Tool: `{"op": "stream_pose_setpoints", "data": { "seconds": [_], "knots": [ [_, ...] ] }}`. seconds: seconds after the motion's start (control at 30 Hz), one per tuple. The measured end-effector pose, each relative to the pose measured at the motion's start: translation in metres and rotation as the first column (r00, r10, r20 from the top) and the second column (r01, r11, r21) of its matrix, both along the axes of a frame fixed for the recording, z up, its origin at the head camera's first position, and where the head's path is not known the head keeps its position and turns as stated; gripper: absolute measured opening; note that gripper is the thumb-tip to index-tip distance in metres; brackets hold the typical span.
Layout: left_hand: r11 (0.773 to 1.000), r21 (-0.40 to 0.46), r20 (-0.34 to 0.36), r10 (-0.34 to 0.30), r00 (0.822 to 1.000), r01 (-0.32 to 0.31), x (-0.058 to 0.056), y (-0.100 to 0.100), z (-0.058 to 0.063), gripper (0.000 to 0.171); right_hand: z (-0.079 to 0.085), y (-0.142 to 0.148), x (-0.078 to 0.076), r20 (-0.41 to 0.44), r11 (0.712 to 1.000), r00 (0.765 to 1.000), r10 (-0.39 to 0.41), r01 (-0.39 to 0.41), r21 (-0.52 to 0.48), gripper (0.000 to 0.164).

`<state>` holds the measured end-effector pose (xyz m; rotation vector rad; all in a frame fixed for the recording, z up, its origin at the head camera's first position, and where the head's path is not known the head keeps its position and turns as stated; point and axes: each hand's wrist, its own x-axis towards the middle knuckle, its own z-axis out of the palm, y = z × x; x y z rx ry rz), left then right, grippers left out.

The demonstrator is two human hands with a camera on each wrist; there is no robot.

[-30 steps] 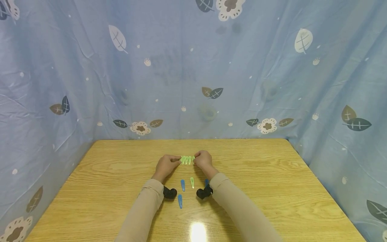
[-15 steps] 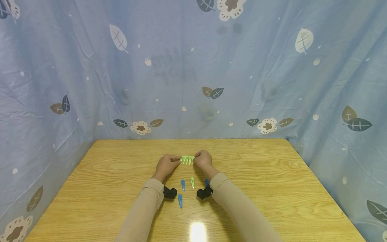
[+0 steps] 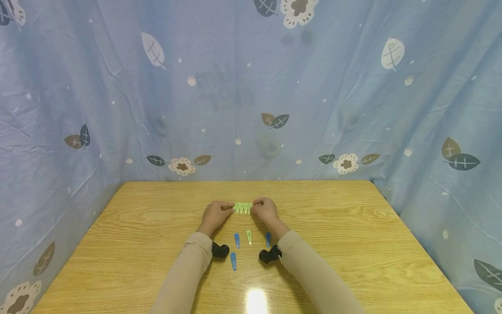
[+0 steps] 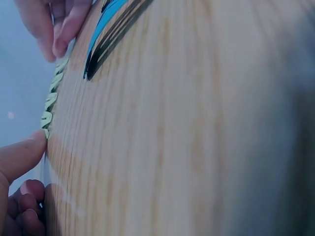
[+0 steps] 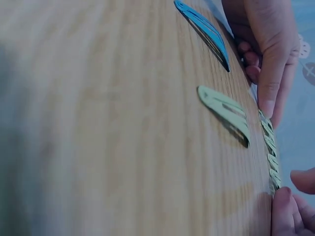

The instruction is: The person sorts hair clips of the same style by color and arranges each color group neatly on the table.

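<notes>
Table (image 3: 333, 244) below; my L hand (image 3: 214, 214) pinches one end of the green clip row (image 3: 242, 208); R hand (image 3: 265, 210) at t'other, thumb touching, digits parted. Row's L–R betw. 'em! Loose green clip (image 3: 249, 237): nearer me, long axis near-far, R closest.

Forward-down head view; close wrist views, green clips (image 3: 242, 207) in both.

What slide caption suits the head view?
Left hand and right hand flank a row of green hair clips on a table.
</notes>
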<state>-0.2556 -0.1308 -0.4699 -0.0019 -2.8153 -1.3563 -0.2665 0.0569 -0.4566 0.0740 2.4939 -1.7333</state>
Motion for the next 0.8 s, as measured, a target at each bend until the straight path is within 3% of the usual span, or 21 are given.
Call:
{"op": "stream_pose_setpoints", "data": {
  "seconds": [0.37,0.8],
  "knots": [
    [1.0,-0.001,-0.013,-0.01,1.0,0.01,0.001,0.0,0.001,0.025,-0.006,0.018,0.013,-0.07,0.985,0.99,0.121,-0.129,-0.116,0.036],
    [1.0,0.001,-0.005,-0.005,1.0,0.005,0.003,0.0,0.003,0.025,-0.001,0.029,0.047,-0.071,0.965,0.973,0.221,-0.229,-0.132,0.034]
  ]
}}
